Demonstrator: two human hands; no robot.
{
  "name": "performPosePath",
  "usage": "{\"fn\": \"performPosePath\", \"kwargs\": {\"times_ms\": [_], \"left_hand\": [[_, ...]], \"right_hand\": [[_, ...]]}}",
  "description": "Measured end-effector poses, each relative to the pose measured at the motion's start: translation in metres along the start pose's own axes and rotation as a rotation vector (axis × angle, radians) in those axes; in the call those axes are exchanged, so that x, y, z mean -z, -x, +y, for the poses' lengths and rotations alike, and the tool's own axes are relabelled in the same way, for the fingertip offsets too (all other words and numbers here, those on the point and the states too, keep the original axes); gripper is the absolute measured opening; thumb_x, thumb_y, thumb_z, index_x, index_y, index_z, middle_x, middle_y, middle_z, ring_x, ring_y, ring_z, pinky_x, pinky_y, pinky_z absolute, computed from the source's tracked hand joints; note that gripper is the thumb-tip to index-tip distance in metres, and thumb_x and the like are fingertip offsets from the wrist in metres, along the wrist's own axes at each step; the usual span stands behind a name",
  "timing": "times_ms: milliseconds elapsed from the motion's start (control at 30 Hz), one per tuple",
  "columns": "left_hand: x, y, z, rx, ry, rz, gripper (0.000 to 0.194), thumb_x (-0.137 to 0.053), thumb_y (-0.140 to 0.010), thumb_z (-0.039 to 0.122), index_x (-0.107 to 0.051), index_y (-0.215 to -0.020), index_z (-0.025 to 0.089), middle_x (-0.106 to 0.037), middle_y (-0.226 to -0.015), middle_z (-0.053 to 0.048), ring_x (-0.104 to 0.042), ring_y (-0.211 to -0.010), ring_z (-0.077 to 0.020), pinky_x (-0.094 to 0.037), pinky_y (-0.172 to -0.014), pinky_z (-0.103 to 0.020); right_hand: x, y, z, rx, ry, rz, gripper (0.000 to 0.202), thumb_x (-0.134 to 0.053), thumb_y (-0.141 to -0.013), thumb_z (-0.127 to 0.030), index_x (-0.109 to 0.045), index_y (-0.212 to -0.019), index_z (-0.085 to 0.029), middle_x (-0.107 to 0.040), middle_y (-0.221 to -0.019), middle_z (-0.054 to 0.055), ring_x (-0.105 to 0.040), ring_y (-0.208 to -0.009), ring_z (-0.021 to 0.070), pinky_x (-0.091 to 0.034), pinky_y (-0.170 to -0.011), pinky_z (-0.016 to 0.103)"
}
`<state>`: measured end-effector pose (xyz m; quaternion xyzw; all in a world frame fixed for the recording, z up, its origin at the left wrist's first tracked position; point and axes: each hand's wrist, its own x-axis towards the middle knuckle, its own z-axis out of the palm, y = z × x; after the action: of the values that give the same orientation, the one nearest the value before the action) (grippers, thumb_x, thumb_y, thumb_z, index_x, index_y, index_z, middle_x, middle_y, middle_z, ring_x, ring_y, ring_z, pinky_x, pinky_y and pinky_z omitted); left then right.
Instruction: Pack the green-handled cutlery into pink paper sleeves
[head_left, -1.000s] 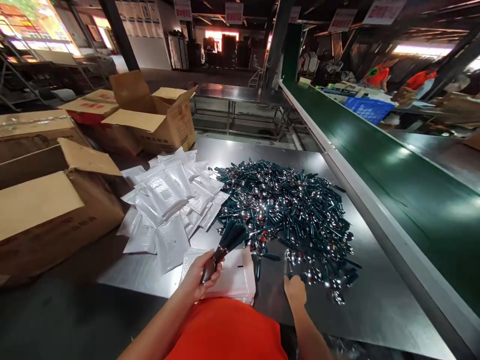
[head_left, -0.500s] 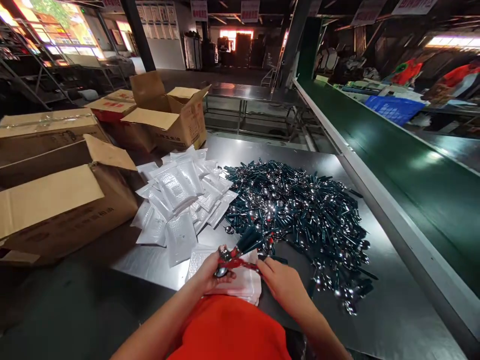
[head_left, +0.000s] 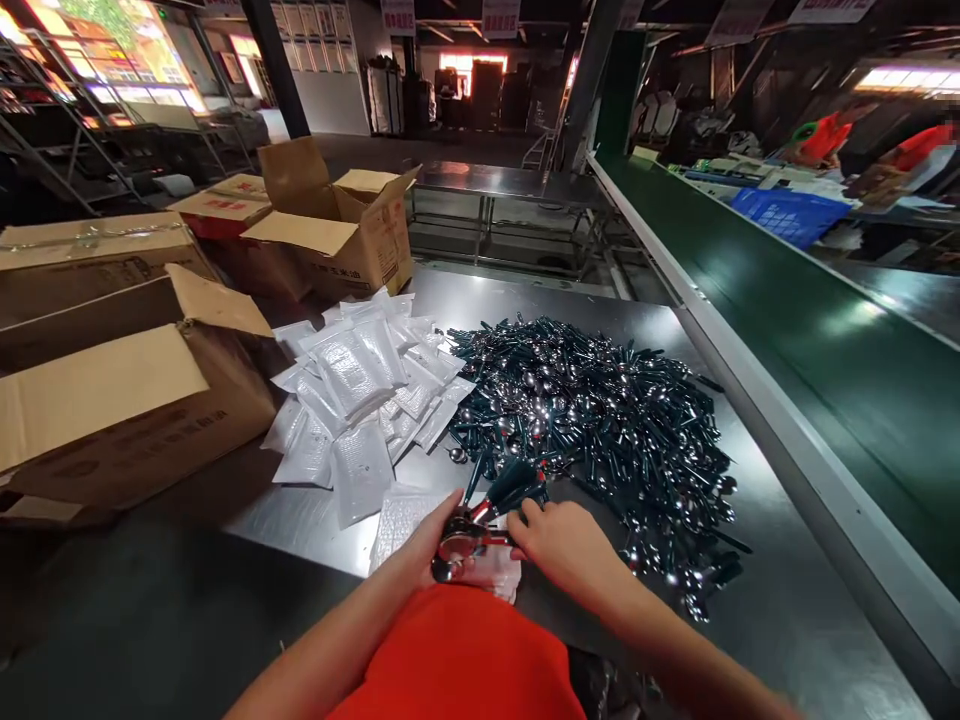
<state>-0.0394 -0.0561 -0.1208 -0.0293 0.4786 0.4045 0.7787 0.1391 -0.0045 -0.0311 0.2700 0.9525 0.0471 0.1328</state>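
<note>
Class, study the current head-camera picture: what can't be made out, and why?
- Head view: how many spoons the left hand holds; they overlap and fingers cover some.
- Head view: the right hand's palm; its back hides it.
- Head view: how many white packets lie beneath; hands and red shirt cover them.
- Head view: the near carton's left end; the picture's edge cuts it off.

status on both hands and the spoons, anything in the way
Left hand gripping a spoon bunch. Right hand beside it, grip unclear. Spoon pile just beyond. White packets beneath hands, no obstruction seen.
</note>
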Motion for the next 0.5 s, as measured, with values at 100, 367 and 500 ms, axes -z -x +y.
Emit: {"fn": "performPosePath", "kwargs": {"times_ms": [100, 367, 500], "left_hand": [[-0.006, 0.004, -0.007, 0.019, 0.009, -0.069, 0.037, -0.055, -0.087, 0.049, -0.063, -0.083, 0.014, -0.067, -0.063, -0.005, -0.056, -0.041, -0.0131, -0.037, -0.035, -0.021], [0.001, -0.003, -0.014, 0.062, -0.118, -0.120, 0.033, -0.059, -0.086, 0.045, -0.064, -0.082, 0.013, -0.064, -0.058, -0.004, -0.057, -0.042, -0.0133, -0.037, -0.036, -0.020], [-0.006, -0.002, -0.015, -0.022, -0.147, -0.131, 0.046, -0.048, -0.090, 0.052, -0.059, -0.067, 0.013, -0.058, -0.048, -0.003, -0.046, -0.036, -0.0085, -0.029, -0.035, -0.017]], "right_hand": [[0.006, -0.003, 0.001, 0.067, -0.027, 0.004, 0.022, -0.062, -0.090, -0.036, -0.071, -0.083, -0.016, -0.071, -0.077, 0.010, -0.066, -0.067, 0.0222, -0.035, -0.054, 0.029], [-0.004, -0.010, 0.001, 0.188, 0.028, 0.095, 0.023, -0.062, -0.090, -0.034, -0.070, -0.075, -0.017, -0.069, -0.069, 0.007, -0.061, -0.064, 0.0201, -0.029, -0.055, 0.033], [0.000, -0.013, 0.006, 0.210, 0.041, 0.356, 0.037, -0.057, -0.091, -0.049, -0.069, -0.093, -0.014, -0.069, -0.081, 0.009, -0.059, -0.074, 0.0219, -0.037, -0.066, 0.034]]}}
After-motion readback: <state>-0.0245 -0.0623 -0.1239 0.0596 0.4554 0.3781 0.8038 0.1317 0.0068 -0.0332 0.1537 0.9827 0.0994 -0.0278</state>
